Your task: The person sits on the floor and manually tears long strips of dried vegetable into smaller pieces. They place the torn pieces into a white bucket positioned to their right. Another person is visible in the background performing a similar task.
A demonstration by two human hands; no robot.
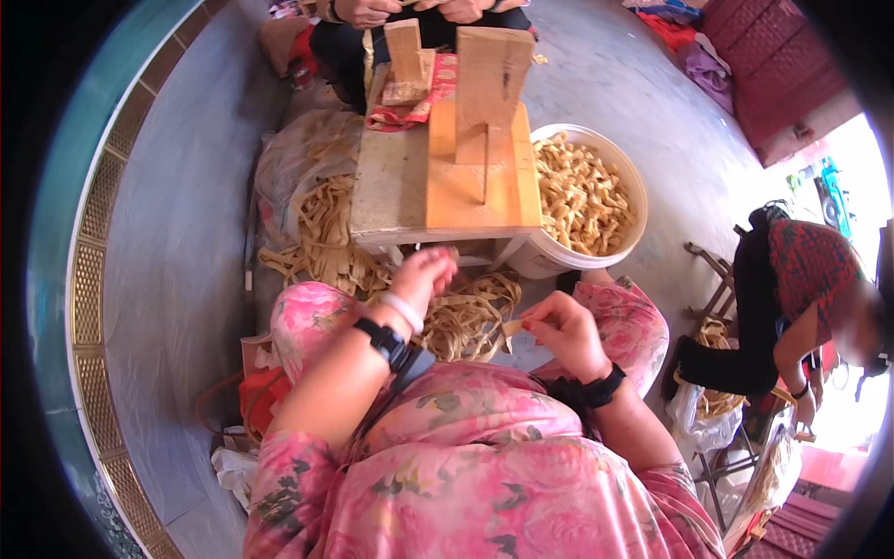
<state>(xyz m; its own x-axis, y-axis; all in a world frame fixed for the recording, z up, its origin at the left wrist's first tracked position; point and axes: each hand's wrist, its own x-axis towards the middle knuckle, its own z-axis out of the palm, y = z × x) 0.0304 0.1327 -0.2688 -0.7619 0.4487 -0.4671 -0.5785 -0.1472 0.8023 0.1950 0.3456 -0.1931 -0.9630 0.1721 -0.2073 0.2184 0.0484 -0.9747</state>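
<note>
My left hand (423, 277) is raised just before the near edge of a small table (391, 189); its fingers are curled and blurred, and a small brownish bit shows at the fingertips, too unclear to name. My right hand (569, 332), over my right knee, pinches the end of a flat tan strip (513, 327). Loose tan strips (468, 318) lie heaped on the floor between my knees. On the table an orange-yellow wooden board (447, 202) carries an upright wooden block (492, 84), with a thin rod (486, 164) standing in front of it.
A white bucket (639, 209) full of folded or knotted tan pieces (583, 189) stands right of the table. More strips (325, 216) and a plastic bag (279, 168) lie left. Another person's hands (363, 10) work across the table; a second person (810, 279) bends over at the right.
</note>
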